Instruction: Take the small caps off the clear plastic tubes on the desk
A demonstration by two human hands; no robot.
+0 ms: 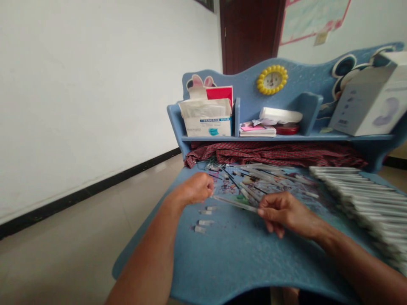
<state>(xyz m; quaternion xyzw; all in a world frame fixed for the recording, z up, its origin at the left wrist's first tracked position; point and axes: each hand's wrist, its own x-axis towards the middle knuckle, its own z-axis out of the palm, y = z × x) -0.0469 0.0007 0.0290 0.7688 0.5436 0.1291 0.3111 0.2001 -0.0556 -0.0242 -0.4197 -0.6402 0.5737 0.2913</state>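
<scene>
Both of my hands hold one long thin clear pen tube (235, 203) level above a blue desk (222, 258). My left hand (194, 189) is closed in a pinch at the tube's left end. My right hand (282, 212) is closed around its right end. Several small clear caps (203, 218) lie on the desk just below my left hand. Behind the tube a loose pile of pen parts and refills (257, 178) is spread across the desk. A long row of stacked white pens (362, 199) runs along the desk's right side.
A red checked cloth (273, 153) lies under the desk's shelf. On the shelf stand a box of masks (208, 118), papers with a red tin (273, 125) and a white carton (372, 101). A yellow clock (272, 79) hangs above. Bare floor (79, 237) lies left.
</scene>
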